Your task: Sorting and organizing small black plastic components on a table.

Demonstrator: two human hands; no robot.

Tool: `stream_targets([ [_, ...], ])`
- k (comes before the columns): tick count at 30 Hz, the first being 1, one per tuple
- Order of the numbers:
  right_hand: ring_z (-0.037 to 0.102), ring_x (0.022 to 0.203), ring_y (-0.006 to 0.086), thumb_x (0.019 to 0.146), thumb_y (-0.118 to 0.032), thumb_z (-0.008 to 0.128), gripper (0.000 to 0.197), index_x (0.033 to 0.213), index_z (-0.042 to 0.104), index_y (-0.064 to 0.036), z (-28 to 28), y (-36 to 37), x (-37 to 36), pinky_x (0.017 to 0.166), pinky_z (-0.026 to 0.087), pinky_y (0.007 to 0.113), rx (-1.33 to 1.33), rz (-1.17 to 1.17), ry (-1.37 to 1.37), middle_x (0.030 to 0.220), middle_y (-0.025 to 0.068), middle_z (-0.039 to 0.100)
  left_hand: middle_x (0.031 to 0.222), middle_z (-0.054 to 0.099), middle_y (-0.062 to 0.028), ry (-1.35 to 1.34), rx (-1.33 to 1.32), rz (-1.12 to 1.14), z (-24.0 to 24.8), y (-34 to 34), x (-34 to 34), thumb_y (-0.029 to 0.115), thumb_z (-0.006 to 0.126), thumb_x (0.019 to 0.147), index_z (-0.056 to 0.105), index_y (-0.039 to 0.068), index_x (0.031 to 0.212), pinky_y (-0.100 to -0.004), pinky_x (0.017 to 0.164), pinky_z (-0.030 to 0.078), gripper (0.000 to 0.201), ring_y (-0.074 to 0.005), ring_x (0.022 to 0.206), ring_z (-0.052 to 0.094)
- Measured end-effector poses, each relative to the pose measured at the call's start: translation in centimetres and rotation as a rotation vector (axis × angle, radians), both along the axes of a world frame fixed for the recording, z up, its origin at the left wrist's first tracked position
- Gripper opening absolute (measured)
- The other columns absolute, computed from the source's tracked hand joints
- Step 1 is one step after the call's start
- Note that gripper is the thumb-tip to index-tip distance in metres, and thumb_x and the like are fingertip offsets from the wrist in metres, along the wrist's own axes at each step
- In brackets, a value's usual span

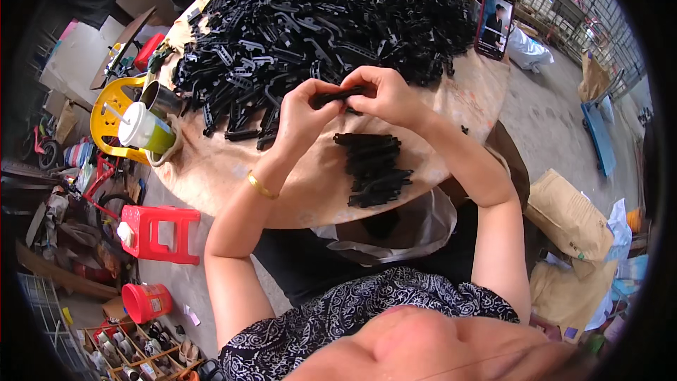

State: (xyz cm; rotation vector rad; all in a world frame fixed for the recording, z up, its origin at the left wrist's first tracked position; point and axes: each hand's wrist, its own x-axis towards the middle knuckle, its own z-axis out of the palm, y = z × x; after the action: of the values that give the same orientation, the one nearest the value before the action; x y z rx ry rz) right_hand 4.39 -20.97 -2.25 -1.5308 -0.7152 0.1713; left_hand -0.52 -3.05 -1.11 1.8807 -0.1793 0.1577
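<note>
Currently gripping a black part (326, 99) with left hand (303, 108) and right hand (388, 96), bent in close together over the table (204, 180). Hard to tell whether just one piece or a couple, being mostly covered by fingers (371, 77). Could easily lose the part from so narrow a pinch if pressed off-centre, perhaps dropping it into the pile (317, 21) just beyond, among lookalikes. Might also snap it by bending too hard, judging from such a slender shape. Could knock the stack (374, 169) (laid out near the table's edge) by sweeping the right arm (469, 152) inward, and so send pieces down toward the bag (438, 222). Worth minding the cup (149, 130) by the table's left edge, liable to spill if bumped.
</note>
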Motion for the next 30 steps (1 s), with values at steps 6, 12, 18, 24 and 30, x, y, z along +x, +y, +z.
stream_targets([
  [6, 0.059, 0.068, 0.0089, 0.070, -0.001, 0.063, 0.021, 0.091, 0.067, -0.0003, 0.8, -0.2, -0.9, 0.062, 0.048, 0.024, -0.023, -0.078, -0.201, 0.079, 0.0079, 0.066, 0.074, 0.067, -0.0032, -0.158, -0.023, 0.089, -0.2, -0.8, -0.8, 0.002, 0.073, 0.072, 0.067, -0.001, 0.088, -0.0197, 0.060, 0.047, 0.017, -0.0032, 0.066, 0.056],
  [12, 0.059, 0.065, 0.0112, 0.070, 0.001, 0.064, 0.020, 0.089, 0.068, -0.0005, 0.3, 0.0, -0.7, 0.059, 0.048, 0.025, 0.014, -0.119, -0.363, 0.077, 0.0087, 0.063, 0.077, 0.067, -0.0029, -0.180, 0.031, 0.070, -0.1, -0.6, -0.8, 0.001, 0.072, 0.073, 0.066, -0.001, 0.089, -0.0197, 0.064, 0.048, 0.017, -0.0037, 0.069, 0.058],
  [18, 0.062, 0.083, 0.0111, 0.074, 0.008, 0.062, 0.021, 0.094, 0.065, 0.0028, 0.8, -0.4, -0.6, 0.072, 0.052, 0.024, -0.042, -0.066, -0.296, 0.091, 0.0074, 0.064, 0.082, 0.067, -0.0042, -0.171, -0.086, 0.029, -0.1, -0.6, -0.3, -0.001, 0.070, 0.076, 0.065, -0.001, 0.092, -0.0200, 0.067, 0.050, 0.017, -0.0061, 0.074, 0.060],
  [24, 0.063, 0.080, 0.0141, 0.074, 0.006, 0.062, 0.020, 0.094, 0.064, 0.0016, 1.5, -0.2, -1.4, 0.069, 0.051, 0.026, -0.060, -0.097, -0.404, 0.090, 0.0089, 0.063, 0.081, 0.067, -0.0028, -0.160, -0.039, 0.047, 0.6, -0.2, -0.9, -0.001, 0.070, 0.075, 0.065, -0.001, 0.091, -0.0199, 0.067, 0.049, 0.017, -0.0050, 0.072, 0.059],
  [30, 0.060, 0.066, 0.0198, 0.073, 0.003, 0.064, 0.017, 0.090, 0.063, 0.0010, 1.0, -0.1, -1.2, 0.060, 0.049, 0.029, 0.019, -0.128, -0.482, 0.082, 0.0132, 0.061, 0.078, 0.066, -0.0014, -0.183, 0.020, 0.074, 0.6, -0.7, -1.0, 0.000, 0.070, 0.073, 0.067, 0.000, 0.089, -0.0186, 0.064, 0.047, 0.016, -0.0040, 0.068, 0.056],
])
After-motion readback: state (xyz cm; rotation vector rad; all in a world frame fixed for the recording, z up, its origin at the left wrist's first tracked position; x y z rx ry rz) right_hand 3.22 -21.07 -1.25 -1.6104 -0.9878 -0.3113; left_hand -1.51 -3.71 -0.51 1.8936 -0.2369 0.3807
